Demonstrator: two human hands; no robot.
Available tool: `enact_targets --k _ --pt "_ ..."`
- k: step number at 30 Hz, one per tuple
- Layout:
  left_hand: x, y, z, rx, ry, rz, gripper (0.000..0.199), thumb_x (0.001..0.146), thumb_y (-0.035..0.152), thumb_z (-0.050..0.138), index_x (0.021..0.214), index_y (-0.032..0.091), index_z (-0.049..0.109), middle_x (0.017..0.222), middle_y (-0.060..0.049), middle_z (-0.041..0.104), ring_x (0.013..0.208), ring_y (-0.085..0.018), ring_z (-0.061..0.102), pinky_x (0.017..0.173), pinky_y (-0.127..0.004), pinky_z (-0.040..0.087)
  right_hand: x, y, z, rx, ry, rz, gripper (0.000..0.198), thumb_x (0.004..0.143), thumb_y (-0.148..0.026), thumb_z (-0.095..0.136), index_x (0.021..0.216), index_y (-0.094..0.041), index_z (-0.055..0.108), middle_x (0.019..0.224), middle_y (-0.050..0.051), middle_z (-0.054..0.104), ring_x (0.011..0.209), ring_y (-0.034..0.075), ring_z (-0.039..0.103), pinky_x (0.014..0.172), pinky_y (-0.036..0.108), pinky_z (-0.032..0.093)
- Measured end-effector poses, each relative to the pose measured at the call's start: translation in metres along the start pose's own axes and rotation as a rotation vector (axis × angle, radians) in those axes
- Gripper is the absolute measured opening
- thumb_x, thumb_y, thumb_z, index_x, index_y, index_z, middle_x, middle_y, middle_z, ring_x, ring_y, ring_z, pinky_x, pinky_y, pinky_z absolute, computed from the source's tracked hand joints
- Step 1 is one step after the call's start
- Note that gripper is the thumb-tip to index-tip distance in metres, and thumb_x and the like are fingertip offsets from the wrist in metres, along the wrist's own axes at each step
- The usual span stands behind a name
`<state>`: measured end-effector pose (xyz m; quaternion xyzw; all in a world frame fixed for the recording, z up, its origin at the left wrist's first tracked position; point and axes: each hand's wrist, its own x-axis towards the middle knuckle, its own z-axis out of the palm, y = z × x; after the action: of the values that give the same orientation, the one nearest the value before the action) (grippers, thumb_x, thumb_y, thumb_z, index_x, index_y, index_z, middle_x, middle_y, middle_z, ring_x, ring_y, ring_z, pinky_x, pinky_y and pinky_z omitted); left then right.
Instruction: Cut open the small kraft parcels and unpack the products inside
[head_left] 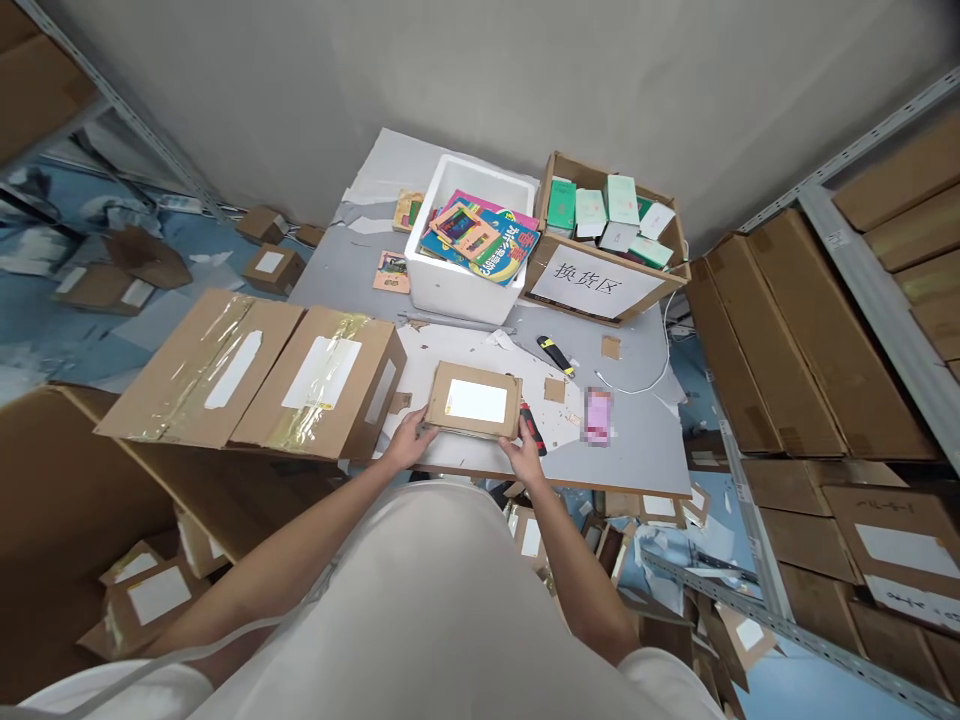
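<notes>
A small flat cardboard box (pixel 444 386) with a white label on top lies near the table's front edge. My left hand (pixel 409 440) grips its front left corner. At the front right corner, my right hand (pixel 523 455) is closed on the same box. A red and black box cutter (pixel 534 430) lies just beside my right fingers; whether they touch it I cannot tell. Farther back on the table is a yellow and black box cutter (pixel 555 356). A pink item (pixel 598 415), blurred out, rests to the right. Cardboard scraps (pixel 555 390) are scattered around.
Two taped cartons (pixel 319 385) stand left of the table (pixel 637 450). At the back are a white foam box (pixel 461 295) holding books and a carton (pixel 551 255) of green boxes. Shelving (pixel 840 240) with cartons borders the right; parcels litter the floor.
</notes>
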<state>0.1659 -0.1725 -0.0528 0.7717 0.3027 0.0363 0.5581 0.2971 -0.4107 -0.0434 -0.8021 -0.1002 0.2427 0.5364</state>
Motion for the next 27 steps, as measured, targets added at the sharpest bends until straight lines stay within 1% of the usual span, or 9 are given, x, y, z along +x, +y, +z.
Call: enact_targets --k 3,5,9,13,17,19,22,25,27 --pt "-0.002 -0.013 -0.002 0.031 0.001 -0.025 0.069 0.072 0.047 0.062 0.132 0.015 0.052 0.136 -0.016 0.051 0.125 -0.032 0.050 0.089 -0.039 0.051 -0.005 0.006 -0.002 -0.045 0.006 0.029 0.089 0.070 -0.045 0.068 0.149 -0.024 0.030 0.154 0.011 0.032 0.133 0.028 0.042 0.101 0.043 0.046" --pt "-0.001 -0.020 -0.005 0.039 0.016 -0.041 0.068 0.071 0.046 0.064 0.130 0.015 0.054 0.137 -0.017 0.051 0.125 -0.033 0.051 0.094 -0.042 0.049 -0.005 0.012 -0.004 -0.050 0.021 0.057 0.091 0.069 -0.040 0.070 0.148 -0.025 0.030 0.154 0.013 0.032 0.132 0.028 0.044 0.100 0.044 0.046" --pt "0.004 -0.019 -0.014 0.012 0.036 -0.059 0.070 0.065 0.046 0.070 0.126 0.014 0.057 0.138 -0.019 0.052 0.124 -0.034 0.053 0.099 -0.044 0.045 0.000 0.022 -0.002 -0.045 -0.026 0.112 0.089 0.064 -0.030 0.072 0.145 -0.023 0.034 0.147 0.015 0.043 0.125 0.029 0.051 0.096 0.046 0.047" --pt "0.007 -0.008 -0.018 -0.046 0.004 -0.074 0.067 0.052 0.038 0.079 0.114 0.016 0.064 0.127 -0.016 0.062 0.118 -0.035 0.057 0.101 -0.045 0.045 0.005 0.021 0.003 -0.047 -0.082 0.067 0.074 0.066 -0.025 0.069 0.136 -0.024 0.045 0.133 0.010 0.058 0.120 0.025 0.056 0.101 0.046 0.044" --pt "0.003 -0.001 -0.018 -0.115 -0.038 -0.052 0.062 0.054 0.033 0.077 0.113 0.019 0.063 0.122 -0.013 0.065 0.120 -0.034 0.056 0.101 -0.048 0.045 -0.001 0.013 0.003 -0.020 -0.067 0.052 0.061 0.068 -0.024 0.066 0.127 -0.018 0.052 0.124 0.013 0.063 0.116 0.025 0.058 0.104 0.045 0.041" --pt "-0.002 0.002 -0.019 -0.116 -0.012 -0.041 0.063 0.057 0.033 0.076 0.116 0.018 0.061 0.128 -0.014 0.061 0.125 -0.034 0.053 0.101 -0.049 0.044 -0.008 0.008 -0.001 -0.007 -0.041 0.001 0.062 0.068 -0.026 0.068 0.128 -0.018 0.052 0.126 0.013 0.062 0.118 0.026 0.057 0.106 0.046 0.039" --pt "-0.009 0.010 -0.019 -0.203 0.010 -0.022 0.063 0.060 0.035 0.075 0.119 0.018 0.059 0.136 -0.015 0.054 0.125 -0.031 0.053 0.100 -0.047 0.047 -0.016 0.000 -0.006 0.085 0.004 -0.073 0.073 0.068 -0.028 0.070 0.136 -0.021 0.044 0.134 0.013 0.056 0.124 0.026 0.053 0.107 0.047 0.038" --pt "-0.009 0.020 -0.018 -0.323 0.036 -0.012 0.066 0.060 0.036 0.076 0.121 0.018 0.057 0.140 -0.016 0.049 0.125 -0.030 0.053 0.100 -0.045 0.048 -0.018 -0.009 -0.008 0.202 0.037 -0.072 0.083 0.068 -0.031 0.070 0.143 -0.022 0.035 0.141 0.016 0.049 0.126 0.028 0.051 0.103 0.048 0.043" --pt "-0.005 0.025 -0.017 -0.350 0.054 -0.007 0.068 0.061 0.036 0.076 0.123 0.017 0.056 0.138 -0.016 0.052 0.126 -0.030 0.053 0.103 -0.046 0.046 -0.015 -0.014 -0.007 0.237 0.052 -0.076 0.086 0.069 -0.035 0.069 0.146 -0.022 0.032 0.144 0.017 0.045 0.127 0.029 0.050 0.101 0.047 0.045"
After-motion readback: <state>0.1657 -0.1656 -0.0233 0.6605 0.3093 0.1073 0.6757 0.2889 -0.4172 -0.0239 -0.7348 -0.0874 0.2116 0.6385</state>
